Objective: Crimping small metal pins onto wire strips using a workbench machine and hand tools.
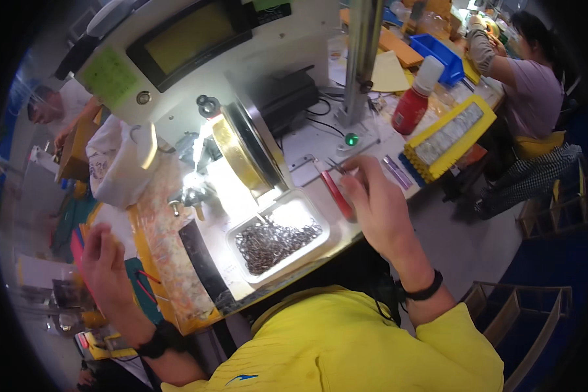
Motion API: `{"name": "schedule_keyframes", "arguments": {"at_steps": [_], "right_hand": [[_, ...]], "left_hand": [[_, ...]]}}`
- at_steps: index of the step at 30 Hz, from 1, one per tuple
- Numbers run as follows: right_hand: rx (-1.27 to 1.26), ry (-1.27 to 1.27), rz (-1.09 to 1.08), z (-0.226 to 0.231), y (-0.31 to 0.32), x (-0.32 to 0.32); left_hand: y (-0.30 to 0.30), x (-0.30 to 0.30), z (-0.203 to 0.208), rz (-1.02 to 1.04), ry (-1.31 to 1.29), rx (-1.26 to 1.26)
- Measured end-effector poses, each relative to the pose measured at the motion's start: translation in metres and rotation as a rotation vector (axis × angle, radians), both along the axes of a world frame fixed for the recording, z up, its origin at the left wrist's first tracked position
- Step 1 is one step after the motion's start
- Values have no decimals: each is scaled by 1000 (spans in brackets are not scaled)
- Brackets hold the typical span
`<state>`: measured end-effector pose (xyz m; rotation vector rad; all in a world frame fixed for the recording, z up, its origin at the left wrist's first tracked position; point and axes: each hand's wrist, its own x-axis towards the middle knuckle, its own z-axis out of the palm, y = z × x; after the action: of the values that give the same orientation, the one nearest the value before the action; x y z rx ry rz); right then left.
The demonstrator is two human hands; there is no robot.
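My right hand (380, 209) is above the bench, its fingers pinched round what looks like thin dark tweezers (336, 166). Beside it lies a red-handled, pen-like tool (334, 191). To the left of that tool, a white plastic tray (325, 240) holds a heap of small dark metal pieces (274, 245). My left hand (104, 264) is raised off to the left, away from the tray. Its fingers look bent but are blurred, so whether they hold anything is unclear.
Behind the tray stands a machine with a gold-rimmed wheel (238, 153), a bright lamp (193, 181) and a screen (189, 46). At the right are a red bottle (411, 110), a yellow-framed grey block (452, 136) and a blue bin (438, 57). People work on both sides.
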<state>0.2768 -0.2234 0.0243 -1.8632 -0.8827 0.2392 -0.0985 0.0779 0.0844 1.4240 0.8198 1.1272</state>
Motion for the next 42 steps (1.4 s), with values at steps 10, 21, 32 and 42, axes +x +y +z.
{"name": "schedule_keyframes", "arguments": {"at_steps": [10, 21, 32, 42], "right_hand": [[97, -269, 7, 24, 0, -31], [443, 539, 318, 3, 139, -111], [515, 469, 267, 8, 147, -111], [621, 731, 390, 4, 99, -125]], "left_hand": [[-17, 90, -55, 155, 689, 819], [-56, 123, -68, -396, 342, 92], [-45, 98, -5, -423, 701, 126], [-128, 133, -19, -456, 71, -77]]}}
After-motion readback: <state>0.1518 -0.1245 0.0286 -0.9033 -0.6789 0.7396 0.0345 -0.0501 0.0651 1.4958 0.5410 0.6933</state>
